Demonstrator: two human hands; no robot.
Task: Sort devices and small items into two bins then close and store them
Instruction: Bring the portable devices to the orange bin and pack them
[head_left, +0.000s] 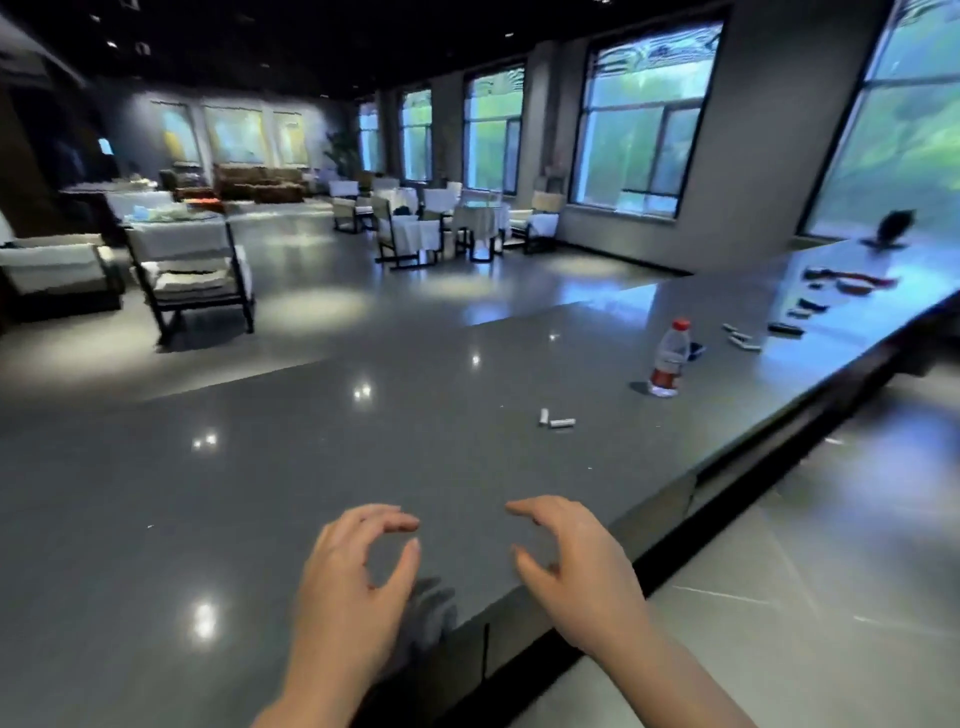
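My left hand (358, 577) and my right hand (576, 561) hover side by side over the near edge of a long grey counter (311, 467). Both hands are empty, with fingers curled and apart. Two small white cylinders (556, 420) lie on the counter ahead of my right hand. Farther right along the counter lie several small dark and white devices (763, 332) and some red and dark items (852, 280). No bin is in view.
A clear water bottle with a red cap and label (669, 358) stands on the counter. A dark object (891, 228) sits at the counter's far end by the window. Chairs and white-clothed tables (441, 223) fill the room beyond. The floor drops off right of the counter edge.
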